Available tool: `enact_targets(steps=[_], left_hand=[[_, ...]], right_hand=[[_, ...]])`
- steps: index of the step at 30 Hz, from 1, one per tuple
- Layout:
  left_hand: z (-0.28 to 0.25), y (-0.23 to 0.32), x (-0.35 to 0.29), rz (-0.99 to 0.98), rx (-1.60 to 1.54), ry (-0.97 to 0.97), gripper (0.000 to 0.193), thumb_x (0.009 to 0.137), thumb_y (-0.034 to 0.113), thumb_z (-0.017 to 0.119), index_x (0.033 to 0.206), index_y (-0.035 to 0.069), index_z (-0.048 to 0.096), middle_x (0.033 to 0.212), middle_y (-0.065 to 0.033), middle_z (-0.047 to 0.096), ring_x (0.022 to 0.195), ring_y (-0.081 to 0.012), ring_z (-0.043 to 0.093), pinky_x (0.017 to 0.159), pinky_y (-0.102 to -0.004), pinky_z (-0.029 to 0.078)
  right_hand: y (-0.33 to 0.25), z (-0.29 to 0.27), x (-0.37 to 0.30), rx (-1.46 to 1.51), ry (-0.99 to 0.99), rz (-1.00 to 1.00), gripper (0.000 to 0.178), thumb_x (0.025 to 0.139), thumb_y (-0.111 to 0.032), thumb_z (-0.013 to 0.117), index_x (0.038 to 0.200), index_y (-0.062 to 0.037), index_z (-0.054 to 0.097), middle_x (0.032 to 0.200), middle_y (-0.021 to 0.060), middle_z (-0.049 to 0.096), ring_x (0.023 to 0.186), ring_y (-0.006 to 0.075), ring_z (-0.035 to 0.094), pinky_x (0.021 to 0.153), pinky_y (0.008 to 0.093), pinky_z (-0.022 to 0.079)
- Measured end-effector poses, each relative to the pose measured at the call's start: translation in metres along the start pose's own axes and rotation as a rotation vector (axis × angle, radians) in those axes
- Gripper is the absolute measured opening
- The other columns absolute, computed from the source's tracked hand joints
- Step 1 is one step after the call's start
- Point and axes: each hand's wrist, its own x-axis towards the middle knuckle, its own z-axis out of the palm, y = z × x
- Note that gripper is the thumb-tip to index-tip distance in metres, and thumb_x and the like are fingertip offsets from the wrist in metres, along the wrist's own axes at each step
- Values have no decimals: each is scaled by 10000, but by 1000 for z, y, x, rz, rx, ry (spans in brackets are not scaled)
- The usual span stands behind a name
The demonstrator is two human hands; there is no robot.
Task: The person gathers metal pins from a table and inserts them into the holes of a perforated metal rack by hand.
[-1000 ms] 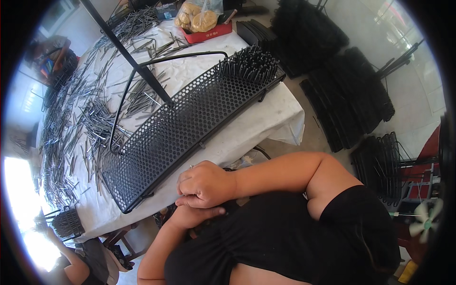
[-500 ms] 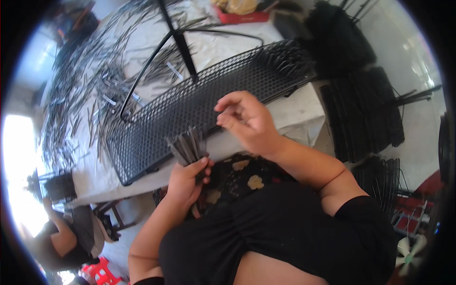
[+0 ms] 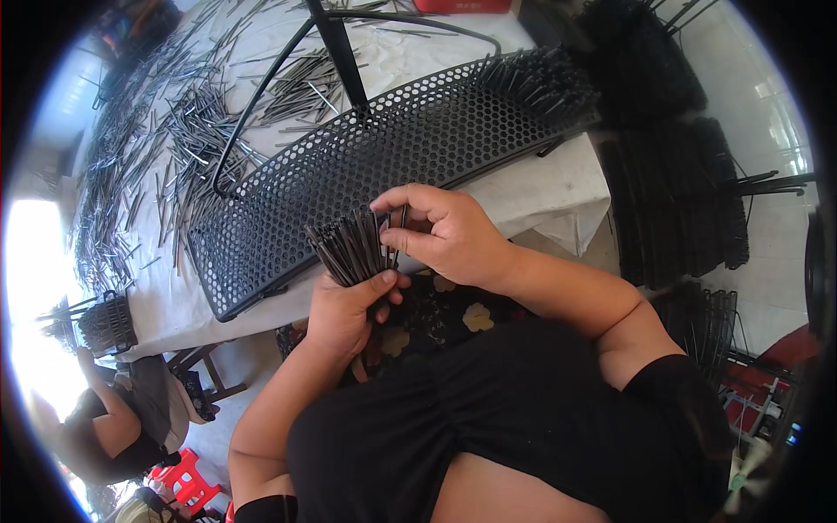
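Gripping bundle of dark rods (image 3: 347, 250) in curled left hand (image 3: 347, 309), by near edge of perforated black tray (image 3: 296, 209). Having right hand (image 3: 453, 233), apart half a second ago, now at bundle's right side, partly curled; cannot tell whether pinching, but probably means moving from holding to handling individual rods

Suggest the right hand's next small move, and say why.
Probably, the right hand should pinch one rod at the right edge of the bundle of thin, dark, straight rods: its fingertips are parted there, and the left hand holds it low, leaving upper ends exposed. Whether they already touch one is unclear.
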Motion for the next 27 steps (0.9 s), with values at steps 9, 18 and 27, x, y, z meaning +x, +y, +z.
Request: enact_targets(steps=[9,18,27], left_hand=[[-10,3,-1,-33,-84,64,144,853,36,637,979,-10,585,819,-156,658,679,-201,640,474,-266,465],[-9,7,5,-109,-109,104,160,851,51,627,995,-4,584,824,-149,657,685,-220,649,530,-319,546],[-12,6,5,-108,-98,107,174,841,47,636,995,-16,586,825,-155,656,683,-231,652,530,-319,550]], right_hand=[[-25,-80,41,-7,501,-201,117,895,-50,640,997,-12,597,863,104,698,706,105,647,583,220,522],[-11,-138,74,-783,850,-728,129,803,-82,719,902,-58,641,751,108,678,672,226,682,612,285,521],[-17,-145,81,-1003,740,-611,133,798,-135,704,902,-83,640,745,110,669,687,282,663,606,339,517]])
